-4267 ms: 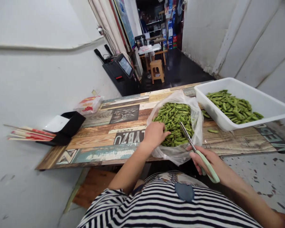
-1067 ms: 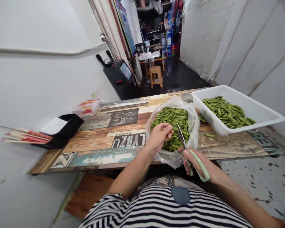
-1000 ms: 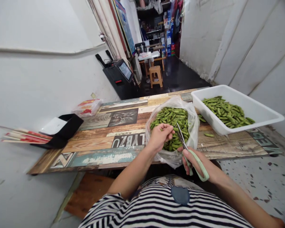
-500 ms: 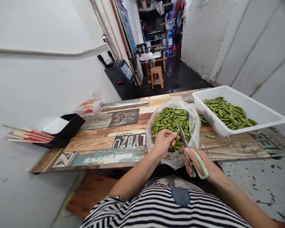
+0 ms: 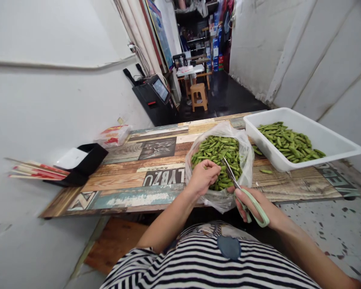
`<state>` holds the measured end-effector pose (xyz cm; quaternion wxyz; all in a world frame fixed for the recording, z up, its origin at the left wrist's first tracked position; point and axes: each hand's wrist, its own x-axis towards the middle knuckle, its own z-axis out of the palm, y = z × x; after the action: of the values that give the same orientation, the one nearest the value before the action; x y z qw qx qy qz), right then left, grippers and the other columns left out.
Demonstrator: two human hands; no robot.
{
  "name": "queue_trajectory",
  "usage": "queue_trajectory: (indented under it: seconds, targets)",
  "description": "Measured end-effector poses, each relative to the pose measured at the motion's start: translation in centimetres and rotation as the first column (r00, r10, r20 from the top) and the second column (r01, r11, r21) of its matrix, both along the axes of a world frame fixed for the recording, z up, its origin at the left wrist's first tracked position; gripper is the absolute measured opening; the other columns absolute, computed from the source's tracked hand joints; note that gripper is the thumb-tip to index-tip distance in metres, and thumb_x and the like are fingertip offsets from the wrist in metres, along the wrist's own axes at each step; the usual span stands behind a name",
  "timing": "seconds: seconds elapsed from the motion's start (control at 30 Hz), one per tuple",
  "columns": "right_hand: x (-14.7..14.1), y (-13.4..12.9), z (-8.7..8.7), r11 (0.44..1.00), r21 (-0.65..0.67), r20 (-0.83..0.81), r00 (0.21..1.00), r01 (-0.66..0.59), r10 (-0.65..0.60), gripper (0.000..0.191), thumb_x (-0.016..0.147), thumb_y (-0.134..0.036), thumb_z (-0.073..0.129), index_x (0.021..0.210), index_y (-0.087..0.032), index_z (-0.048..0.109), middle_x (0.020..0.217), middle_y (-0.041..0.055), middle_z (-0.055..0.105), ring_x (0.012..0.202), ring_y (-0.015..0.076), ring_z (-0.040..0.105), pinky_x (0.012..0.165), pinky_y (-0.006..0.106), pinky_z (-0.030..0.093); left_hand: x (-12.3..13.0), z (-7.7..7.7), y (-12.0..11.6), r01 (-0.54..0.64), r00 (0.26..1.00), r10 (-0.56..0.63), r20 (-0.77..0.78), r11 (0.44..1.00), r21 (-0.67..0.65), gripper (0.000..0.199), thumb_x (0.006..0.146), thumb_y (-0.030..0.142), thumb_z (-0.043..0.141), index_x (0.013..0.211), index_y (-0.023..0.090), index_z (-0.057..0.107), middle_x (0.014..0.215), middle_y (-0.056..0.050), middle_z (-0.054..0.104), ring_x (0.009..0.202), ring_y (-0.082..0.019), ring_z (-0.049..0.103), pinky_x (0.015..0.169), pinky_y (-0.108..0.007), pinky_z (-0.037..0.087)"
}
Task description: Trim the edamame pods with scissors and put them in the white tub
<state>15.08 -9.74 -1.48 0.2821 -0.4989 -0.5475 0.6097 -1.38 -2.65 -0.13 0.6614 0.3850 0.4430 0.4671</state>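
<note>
A clear plastic bag full of green soybean pods stands open near the table's front edge. Over its left side is my left hand, fingers pinched together; what they hold, if anything, is hidden. My right hand grips scissors with pale green handles, at the bag's right front. Their blades point up and left over the pods, slightly parted, tips just right of my left fingertips.
A white plastic tub of pods stands at the right, with a few loose pods beside it. At the left are a black holder with chopsticks and a red-printed plastic packet. Behind the table stands a black touchscreen machine.
My left hand has drawn slightly up and left, away from the blades. The scissors have shifted a little, with their handles lower and farther right.
</note>
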Motion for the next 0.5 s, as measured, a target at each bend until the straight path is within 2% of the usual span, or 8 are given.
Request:
queue_trajectory:
  seconds: [0.13, 0.3, 0.4, 0.5]
  targets:
    - [0.4, 0.0, -0.2, 0.998, 0.059, 0.027, 0.999, -0.035, 0.034, 0.048, 0.085, -0.065, 0.044, 0.069, -0.020, 0.046, 0.053, -0.0052, 0.049, 0.041, 0.0083, 0.049, 0.041, 0.020, 0.042, -0.1, 0.1, -0.2, 0.038, 0.999, -0.038, 0.005, 0.999, -0.007, 0.030, 0.060, 0.025, 0.073, 0.065, 0.016, 0.045, 0.048, 0.005, 0.051, 0.033, -0.001, 0.030, 0.035, -0.016, 0.013]
    - [0.1, 0.1, -0.6, 0.998, -0.032, 0.027, 0.999, 0.045, -0.044, 0.044, 0.081, -0.061, 0.054, 0.068, -0.021, 0.044, 0.046, -0.0091, 0.042, 0.031, 0.0061, 0.040, 0.029, 0.017, 0.033, -1.1, 0.5, 0.6, 0.068, 0.997, -0.067, 0.048, 0.998, -0.010, 0.026, 0.061, 0.021, 0.071, 0.066, 0.014, 0.047, 0.049, 0.005, 0.049, 0.034, 0.000, 0.031, 0.035, -0.014, 0.014]
    - [-0.1, 0.1, -0.5, 0.990, -0.045, -0.059, 0.989, 0.133, -0.136, 0.043, 0.077, -0.063, 0.057, 0.082, -0.020, 0.049, 0.047, -0.0102, 0.043, 0.032, 0.0062, 0.040, 0.030, 0.017, 0.037, -2.3, 0.7, 2.3, -0.010, 0.980, 0.026, 0.197, 0.997, -0.079, 0.022, 0.065, 0.023, 0.066, 0.069, 0.015, 0.046, 0.053, 0.005, 0.051, 0.036, -0.001, 0.035, 0.033, -0.013, 0.013]
    - [0.0, -0.1, -0.3, 0.990, -0.051, -0.106, 0.985, 0.131, -0.136, 0.046, 0.078, -0.063, 0.056, 0.091, -0.019, 0.051, 0.048, -0.0100, 0.044, 0.033, 0.0059, 0.040, 0.031, 0.017, 0.038, -3.1, 0.8, 4.4, -0.126, 0.942, 0.180, 0.282, 0.972, -0.198, 0.011, 0.070, 0.019, 0.057, 0.074, 0.014, 0.048, 0.062, 0.000, 0.058, 0.049, -0.006, 0.053, 0.039, -0.013, 0.033]
